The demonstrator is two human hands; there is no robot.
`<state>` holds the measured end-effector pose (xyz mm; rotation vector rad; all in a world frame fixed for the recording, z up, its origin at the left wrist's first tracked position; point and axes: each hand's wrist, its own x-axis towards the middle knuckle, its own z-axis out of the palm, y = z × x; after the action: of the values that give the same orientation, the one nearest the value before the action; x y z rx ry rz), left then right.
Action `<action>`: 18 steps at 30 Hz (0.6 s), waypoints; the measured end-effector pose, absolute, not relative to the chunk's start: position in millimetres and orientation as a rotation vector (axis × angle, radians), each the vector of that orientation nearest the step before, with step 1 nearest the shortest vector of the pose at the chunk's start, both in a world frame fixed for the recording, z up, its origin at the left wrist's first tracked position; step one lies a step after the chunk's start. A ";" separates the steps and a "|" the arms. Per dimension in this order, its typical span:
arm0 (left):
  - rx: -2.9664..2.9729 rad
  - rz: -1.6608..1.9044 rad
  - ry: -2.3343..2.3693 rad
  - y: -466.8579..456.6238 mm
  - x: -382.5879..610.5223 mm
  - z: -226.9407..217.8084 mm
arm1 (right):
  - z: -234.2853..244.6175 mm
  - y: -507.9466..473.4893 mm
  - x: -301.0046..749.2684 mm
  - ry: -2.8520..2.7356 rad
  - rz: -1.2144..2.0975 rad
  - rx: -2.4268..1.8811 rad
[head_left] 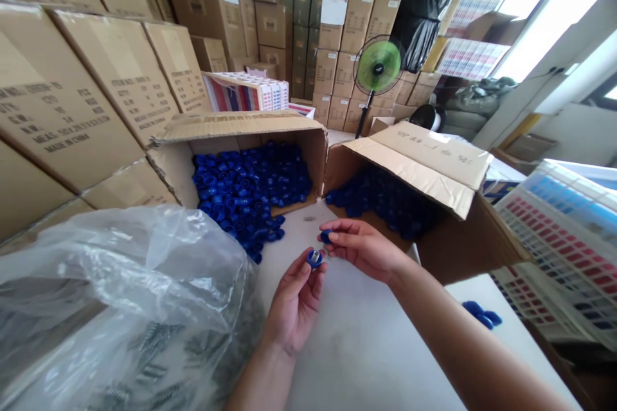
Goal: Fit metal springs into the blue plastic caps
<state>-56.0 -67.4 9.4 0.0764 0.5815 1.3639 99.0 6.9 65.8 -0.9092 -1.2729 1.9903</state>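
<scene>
My left hand [299,292] is closed on a round blue plastic cap [314,259], its opening turned up, with a small silvery metal piece standing inside. Just above and to the right, my right hand [364,245] pinches a smaller dark blue plastic part [326,236] between thumb and fingers. The two parts are close but apart. Ahead on the left, a heap of blue caps [250,183] spills from a tipped carton onto the white table [357,340]. More dark blue parts [380,199] lie in the carton on the right.
A clear plastic bag [193,250] with metal springs [152,372] covers the left side. Several blue pieces [481,314] lie at the table's right edge. White plastic crates [554,237] stand at right. Stacked cartons [96,77] and a green fan [379,64] are behind.
</scene>
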 end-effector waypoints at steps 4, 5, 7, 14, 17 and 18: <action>0.098 1.358 0.598 -67.8 -54.4 9.0 | 70.0 -1.0 102.6 -1.261 2.006 -0.903; 0.105 1.360 0.599 -67.9 -53.9 9.0 | 70.0 -2.3 101.7 -1.264 2.003 -0.897; 0.117 1.364 0.605 -68.1 -52.7 9.3 | 69.4 -5.1 99.7 -1.278 1.974 -0.908; 0.130 1.401 0.637 -66.1 -50.7 7.8 | 66.2 -13.2 97.3 -1.318 1.916 -0.996; 0.138 1.407 0.636 -65.6 -50.8 6.3 | 65.2 -15.0 96.5 -1.292 1.916 -1.010; 0.140 1.409 0.638 -65.6 -50.9 5.9 | 64.8 -15.4 96.1 -1.287 1.916 -1.014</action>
<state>-50.9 -65.6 5.9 0.1397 0.6384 1.4093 96.1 -15.4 64.8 -1.0135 -1.2875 1.9156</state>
